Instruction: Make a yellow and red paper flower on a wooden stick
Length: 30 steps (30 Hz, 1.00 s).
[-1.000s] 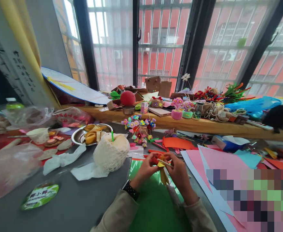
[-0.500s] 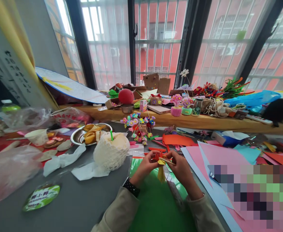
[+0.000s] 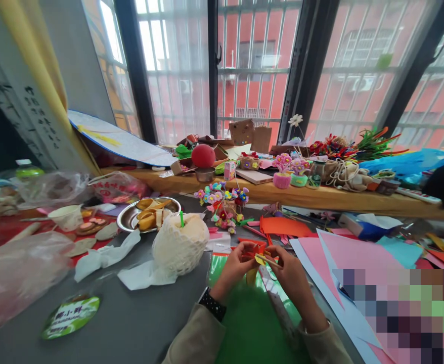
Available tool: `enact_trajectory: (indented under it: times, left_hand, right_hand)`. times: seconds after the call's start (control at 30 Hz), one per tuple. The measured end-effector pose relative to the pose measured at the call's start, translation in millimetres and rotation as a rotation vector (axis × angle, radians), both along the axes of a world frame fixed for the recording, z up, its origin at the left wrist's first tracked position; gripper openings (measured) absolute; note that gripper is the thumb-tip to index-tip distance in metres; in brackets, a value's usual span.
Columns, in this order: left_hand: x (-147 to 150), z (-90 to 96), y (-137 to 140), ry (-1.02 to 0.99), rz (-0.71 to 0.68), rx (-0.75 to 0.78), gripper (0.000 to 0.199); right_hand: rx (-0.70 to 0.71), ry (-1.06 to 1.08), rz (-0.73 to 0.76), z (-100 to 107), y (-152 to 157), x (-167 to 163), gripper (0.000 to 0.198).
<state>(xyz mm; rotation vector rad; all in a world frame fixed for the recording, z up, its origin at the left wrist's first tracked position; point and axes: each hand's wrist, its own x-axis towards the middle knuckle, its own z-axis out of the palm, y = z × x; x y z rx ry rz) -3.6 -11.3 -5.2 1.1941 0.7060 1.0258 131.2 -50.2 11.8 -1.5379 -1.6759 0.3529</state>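
My left hand [image 3: 240,264] is closed, its thumb and fingers pinching a small red-orange and yellow folded paper piece [image 3: 260,258]. Yellow paper hangs from the lower side of this piece. A thin pale wooden stick [image 3: 270,262] lies across the piece, gripped between the fingers of my right hand [image 3: 289,267]. Both hands meet above a glossy green sheet [image 3: 240,308], and a clear ruler-like strip [image 3: 280,308] rests on it beneath my right wrist. The fine folds of the paper are partly hidden by my fingers.
Left of the hands stands a net-wrapped coconut [image 3: 180,242] with a green straw, near a metal bowl of peels [image 3: 129,215]. Pink and pale-blue paper sheets [image 3: 353,253] lie at the right. Pipe-cleaner flowers [image 3: 222,202] stand behind; crafts crowd the wooden sill [image 3: 252,192].
The whole scene has shifted slightly right and down as the camera turned. The stick points more steeply down to the right, and less of the hanging yellow paper shows.
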Motion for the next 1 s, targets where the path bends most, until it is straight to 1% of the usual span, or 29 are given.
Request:
enact_trajectory:
  times: [0.13,0.17,0.23,0.37,0.47,0.57,0.67,0.83,1.0]
  left_hand:
    - [3.2,-0.7,-0.4,0.0,0.038,-0.001,0.04]
    - [3.9,-1.7,-0.3,-0.002,0.031,-0.015,0.041]
    - [5.1,-5.2,0.5,0.019,0.023,0.006,0.04]
    - [7.2,-13.9,2.3,0.01,-0.108,0.053,0.036]
    - [8.0,-14.9,1.8,0.003,-0.081,0.079,0.034]
    - [8.1,-10.5,-0.7,0.02,-0.026,0.092,0.033]
    - [8.1,-6.3,-3.4,0.063,0.008,0.114,0.034]
    - [6.9,-6.5,-5.1,0.125,0.043,0.14,0.034]
    - [4.8,-3.7,-7.5,0.151,0.065,0.156,0.037]
  right_hand:
    - [0.022,0.014,-0.018,1.1,-0.9,0.2,0.017]
    - [0.035,0.019,-0.032,1.1,-1.4,-0.2,0.017]
    - [0.064,0.024,-0.056,1.1,-2.5,-0.9,0.017]
    - [0.105,0.028,-0.087,1.7,-3.2,0.0,0.019]
    - [0.09,0.042,-0.048,2.8,-1.6,3.3,0.019]
    - [0.045,0.059,0.005,3.9,0.4,6.8,0.02]
    - [0.028,0.065,-0.004,5.1,1.1,7.6,0.02]
    - [0.075,0.027,-0.034,3.9,0.1,1.9,0.016]
    - [0.135,0.002,-0.089,-6.1,0.6,-6.2,0.014]
